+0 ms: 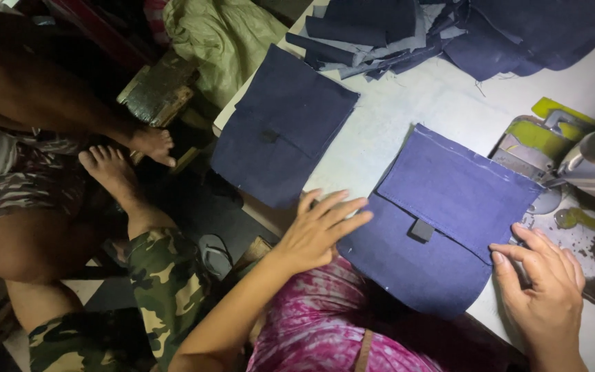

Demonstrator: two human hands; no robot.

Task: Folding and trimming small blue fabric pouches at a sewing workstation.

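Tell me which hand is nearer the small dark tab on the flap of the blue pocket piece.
Left. The left hand lies at the piece's left edge, close to the tab; the right hand sits at its right edge, farther off.

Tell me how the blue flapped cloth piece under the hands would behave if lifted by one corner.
The blue cloth piece is probably floppy: its near edge already droops over the table edge. It looks light, since the left hand and right hand hold it flat with spread fingers. The flap would likely swing open.

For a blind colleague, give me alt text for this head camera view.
Two bare hands, left hand and right hand, rest flat on the edges of a blue pocket with a flap, on a white table beside a sewing machine. A second pocket and stacked fabric lie beyond.
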